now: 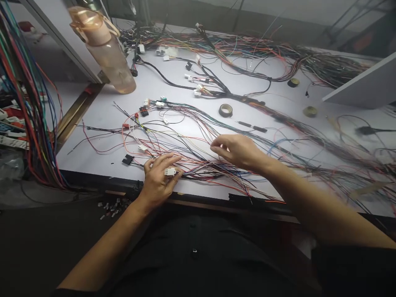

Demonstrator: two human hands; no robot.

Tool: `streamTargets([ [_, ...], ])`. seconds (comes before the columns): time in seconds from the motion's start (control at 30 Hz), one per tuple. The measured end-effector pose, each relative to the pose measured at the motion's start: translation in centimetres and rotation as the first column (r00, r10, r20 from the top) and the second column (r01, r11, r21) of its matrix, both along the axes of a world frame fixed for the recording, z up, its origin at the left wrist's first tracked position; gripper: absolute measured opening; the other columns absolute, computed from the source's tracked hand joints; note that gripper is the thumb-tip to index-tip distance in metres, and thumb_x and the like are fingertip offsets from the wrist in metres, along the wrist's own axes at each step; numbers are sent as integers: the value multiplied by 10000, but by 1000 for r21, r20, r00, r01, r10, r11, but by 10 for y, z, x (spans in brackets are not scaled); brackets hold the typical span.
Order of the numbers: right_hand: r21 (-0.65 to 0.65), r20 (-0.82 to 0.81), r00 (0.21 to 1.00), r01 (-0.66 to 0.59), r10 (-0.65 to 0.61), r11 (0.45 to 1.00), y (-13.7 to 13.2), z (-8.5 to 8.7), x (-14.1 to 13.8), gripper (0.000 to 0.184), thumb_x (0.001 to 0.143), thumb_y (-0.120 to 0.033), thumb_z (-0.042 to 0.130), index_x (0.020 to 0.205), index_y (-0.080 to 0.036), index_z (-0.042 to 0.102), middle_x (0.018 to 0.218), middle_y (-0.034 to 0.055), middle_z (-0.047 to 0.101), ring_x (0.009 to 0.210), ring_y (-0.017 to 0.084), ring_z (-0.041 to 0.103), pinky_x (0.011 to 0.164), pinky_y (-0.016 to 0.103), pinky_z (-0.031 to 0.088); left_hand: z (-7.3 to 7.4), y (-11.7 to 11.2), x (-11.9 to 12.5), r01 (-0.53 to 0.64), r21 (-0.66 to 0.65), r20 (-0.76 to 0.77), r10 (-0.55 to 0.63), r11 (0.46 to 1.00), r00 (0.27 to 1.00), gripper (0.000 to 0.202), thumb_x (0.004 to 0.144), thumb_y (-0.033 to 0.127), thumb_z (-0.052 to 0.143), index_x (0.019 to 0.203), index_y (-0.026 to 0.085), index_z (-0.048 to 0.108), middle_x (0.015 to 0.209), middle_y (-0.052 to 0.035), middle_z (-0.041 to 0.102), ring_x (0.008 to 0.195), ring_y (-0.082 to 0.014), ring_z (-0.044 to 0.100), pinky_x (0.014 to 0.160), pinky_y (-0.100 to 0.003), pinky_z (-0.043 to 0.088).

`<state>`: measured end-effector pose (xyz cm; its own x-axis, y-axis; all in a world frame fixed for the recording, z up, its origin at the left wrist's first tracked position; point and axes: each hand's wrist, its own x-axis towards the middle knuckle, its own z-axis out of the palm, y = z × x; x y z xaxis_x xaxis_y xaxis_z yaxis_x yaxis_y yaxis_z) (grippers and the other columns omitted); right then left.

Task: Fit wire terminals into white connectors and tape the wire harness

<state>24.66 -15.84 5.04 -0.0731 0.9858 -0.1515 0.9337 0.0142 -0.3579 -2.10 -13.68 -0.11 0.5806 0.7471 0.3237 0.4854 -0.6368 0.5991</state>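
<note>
My left hand point(159, 179) rests near the front edge of the white table point(102, 111) and pinches a small white connector point(170, 171) between thumb and fingers. A bundle of thin coloured wires point(204, 167) runs from that connector to the right. My right hand point(236, 150) hovers just above the same wire spread, thumb and forefinger pinched on a thin pale wire at about the middle of the table. Loose red, white and black wires with small connectors point(142, 147) fan out to the left of both hands.
A translucent peach water bottle point(105, 47) stands at the back left. Two tape rolls point(225, 110) point(309, 111) lie mid-table. A thick wire harness point(278, 53) covers the back. Coloured wires hang at the left point(27, 95). A white board point(365, 84) juts in at the right.
</note>
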Motion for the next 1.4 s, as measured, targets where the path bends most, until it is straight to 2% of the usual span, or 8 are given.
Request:
streamTargets([
  [0.1, 11, 28, 998, -57, 56, 998, -36, -2, 12, 241, 880, -410, 587, 1045, -248, 655, 995, 11, 695, 778, 149, 614, 656, 273, 364, 6, -2, 2, 42, -78, 141, -31, 996, 990, 54, 852, 216, 632, 887, 228, 672, 1138, -43, 692, 1121, -233, 602, 1016, -448, 338],
  [0.2, 94, 114, 988, -115, 104, 989, -65, -12, 17, 370, 844, -436, 646, 1150, -234, 600, 1123, 47, 663, 925, 196, 616, 733, 302, 373, 13, -9, 10, 63, -310, 356, 54, 949, 933, 79, 857, 225, 625, 905, 203, 684, 1036, -59, 718, 1013, -225, 658, 941, -405, 475],
  [0.37, 333, 207, 978, -44, -27, 942, -82, -29, 26, 139, 919, -301, 564, 991, -213, 644, 1027, 32, 699, 910, 175, 624, 752, 312, 334, 19, -14, 31, 11, -696, 468, 441, 718, 766, 171, 824, 334, 674, 859, 169, 708, 834, -45, 729, 737, -204, 710, 794, -376, 586],
  [0.5, 433, 204, 974, 2, -100, 902, -85, -29, 34, 140, 937, -290, 542, 913, -208, 653, 922, 8, 711, 829, 154, 621, 726, 314, 320, 17, -7, 44, 75, -784, 497, 549, 617, 672, 215, 779, 364, 720, 826, 156, 689, 825, -44, 720, 765, -207, 712, 785, -384, 601],
  [0.7, 565, 105, 994, -70, 12, 822, -93, -30, 10, 90, 917, -261, 575, 929, -219, 655, 905, -12, 719, 811, 138, 593, 771, 310, 330, 22, 6, 62, 109, -789, 530, 580, 605, 619, 264, 747, 393, 739, 791, 151, 645, 878, -53, 712, 742, -190, 712, 740, -360, 609],
  [0.8, 521, 141, 987, -145, 82, 841, -93, -36, -7, 123, 932, -235, 546, 983, -224, 658, 936, -9, 717, 817, 139, 566, 791, 316, 317, 25, 14, 76, 70, -763, 555, 595, 643, 581, 292, 710, 408, 762, 778, 153, 637, 819, -21, 691, 613, -159, 694, 656, -330, 614],
  [0.97, 478, 212, 977, -89, -16, 874, -85, -41, -14, 173, 951, -241, 505, 975, -216, 674, 889, 20, 690, 802, 157, 520, 773, 328, 282, 23, 17, 88, 6, -755, 534, 609, 656, 586, 332, 704, 449, 752, 768, 152, 618, 645, 22, 624, 535, -159, 667, 534, -297, 590],
  [1.4, 360, 225, 972, -20, -66, 933, -64, -38, -15, 267, 975, -253, 422, 954, -222, 686, 867, 41, 688, 761, 165, 502, 771, 359, 226, 13, 17, 84, 45, -796, 491, 601, 603, 631, 327, 717, 448, 746, 782, 153, 620, 663, -13, 653, 732, -174, 694, 697, -309, 585],
])
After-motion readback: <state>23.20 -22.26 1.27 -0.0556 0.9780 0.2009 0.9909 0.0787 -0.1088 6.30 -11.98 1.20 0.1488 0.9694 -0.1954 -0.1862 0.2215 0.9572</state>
